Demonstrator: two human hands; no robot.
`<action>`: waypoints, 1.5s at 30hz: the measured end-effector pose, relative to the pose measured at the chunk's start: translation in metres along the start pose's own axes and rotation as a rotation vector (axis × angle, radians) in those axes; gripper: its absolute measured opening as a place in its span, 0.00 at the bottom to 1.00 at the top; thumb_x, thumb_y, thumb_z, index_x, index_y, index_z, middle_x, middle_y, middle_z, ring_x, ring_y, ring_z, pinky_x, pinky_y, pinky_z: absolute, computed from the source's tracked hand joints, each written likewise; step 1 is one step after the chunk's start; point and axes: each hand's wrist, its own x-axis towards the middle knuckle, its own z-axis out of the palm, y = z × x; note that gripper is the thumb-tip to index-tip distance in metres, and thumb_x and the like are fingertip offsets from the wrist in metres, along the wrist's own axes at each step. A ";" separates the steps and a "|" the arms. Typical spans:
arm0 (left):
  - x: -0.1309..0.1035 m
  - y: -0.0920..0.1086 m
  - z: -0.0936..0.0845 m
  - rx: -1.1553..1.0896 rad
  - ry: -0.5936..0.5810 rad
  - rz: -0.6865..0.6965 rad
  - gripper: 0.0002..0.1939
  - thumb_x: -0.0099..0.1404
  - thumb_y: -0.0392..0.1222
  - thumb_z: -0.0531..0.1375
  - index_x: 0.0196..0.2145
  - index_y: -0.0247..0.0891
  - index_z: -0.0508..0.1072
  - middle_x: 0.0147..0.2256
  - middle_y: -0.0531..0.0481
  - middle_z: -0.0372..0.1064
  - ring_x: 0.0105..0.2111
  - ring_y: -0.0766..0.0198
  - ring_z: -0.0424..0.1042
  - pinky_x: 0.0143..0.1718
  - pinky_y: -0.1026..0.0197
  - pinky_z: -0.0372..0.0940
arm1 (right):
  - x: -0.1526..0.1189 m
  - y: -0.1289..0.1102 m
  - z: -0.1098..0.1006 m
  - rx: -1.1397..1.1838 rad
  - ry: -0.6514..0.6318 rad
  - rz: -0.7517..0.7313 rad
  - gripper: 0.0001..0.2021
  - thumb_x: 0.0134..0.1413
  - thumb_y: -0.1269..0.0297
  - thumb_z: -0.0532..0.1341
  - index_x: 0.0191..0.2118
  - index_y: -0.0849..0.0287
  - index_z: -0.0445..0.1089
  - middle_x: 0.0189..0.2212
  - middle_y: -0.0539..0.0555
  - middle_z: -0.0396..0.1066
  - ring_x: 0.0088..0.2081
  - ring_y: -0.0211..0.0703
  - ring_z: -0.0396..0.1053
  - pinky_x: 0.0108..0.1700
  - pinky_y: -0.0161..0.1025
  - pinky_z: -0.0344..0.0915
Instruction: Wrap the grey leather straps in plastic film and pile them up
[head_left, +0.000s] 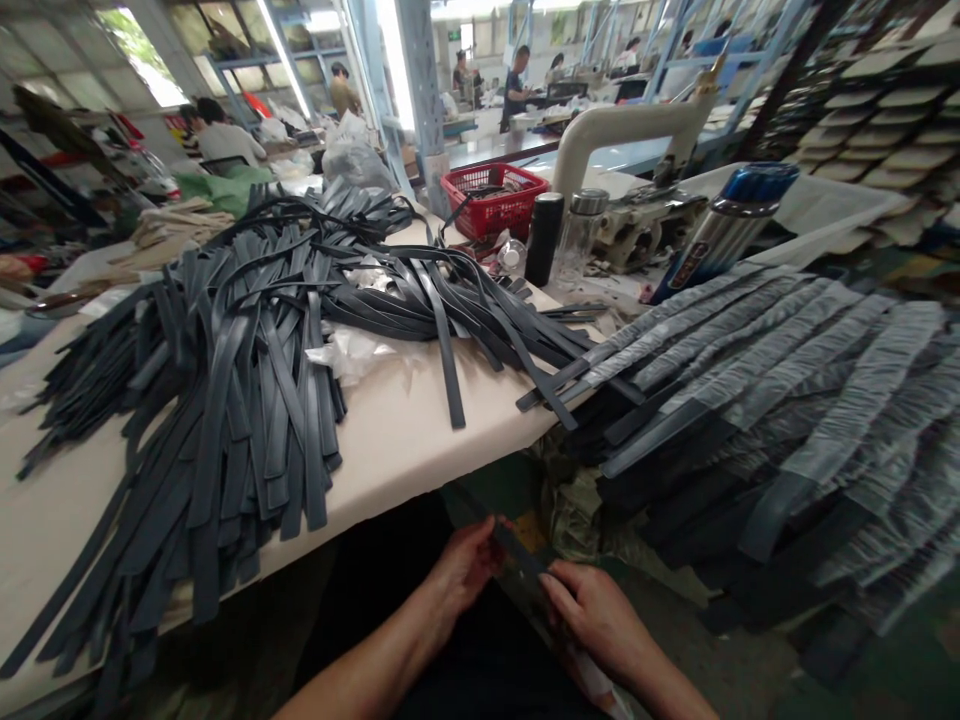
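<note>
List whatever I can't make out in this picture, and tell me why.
All in the head view:
Dark strip: partly hidden by the right hand.
Left hand: blur and shadow obscure its fingertips.
Red basket: its wall hides part of its contents.
Wrapped strips: the right picture edge cuts some off.
Steel flask: its lettering is too small and blurred to read.

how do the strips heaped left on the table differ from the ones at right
The left heap shows bare dark surfaces, whereas the right strips mostly wear clear wrinkled plastic. The left heap is tangled, its strips crossing many ways; the right strips lie roughly side by side. Both are long, flat and dark.
</note>
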 end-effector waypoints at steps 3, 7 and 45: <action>-0.003 -0.008 0.004 0.030 -0.040 -0.065 0.06 0.57 0.38 0.68 0.31 0.31 0.78 0.29 0.46 0.76 0.30 0.64 0.74 0.33 0.64 0.66 | 0.007 0.000 0.004 0.006 0.012 -0.004 0.19 0.61 0.56 0.48 0.25 0.57 0.68 0.21 0.53 0.74 0.25 0.42 0.71 0.30 0.35 0.56; -0.003 -0.006 0.006 0.046 -0.033 -0.034 0.06 0.58 0.38 0.67 0.30 0.31 0.78 0.28 0.46 0.76 0.29 0.63 0.73 0.33 0.64 0.66 | 0.017 0.000 0.009 0.045 0.005 -0.023 0.19 0.61 0.54 0.48 0.31 0.58 0.71 0.25 0.53 0.76 0.28 0.41 0.72 0.30 0.33 0.58; -0.008 0.008 0.010 0.147 -0.019 0.017 0.12 0.51 0.43 0.72 0.31 0.33 0.78 0.32 0.47 0.77 0.32 0.65 0.74 0.36 0.66 0.66 | 0.005 -0.002 -0.002 0.062 0.032 -0.014 0.18 0.60 0.53 0.52 0.26 0.58 0.69 0.23 0.52 0.74 0.25 0.40 0.70 0.27 0.33 0.56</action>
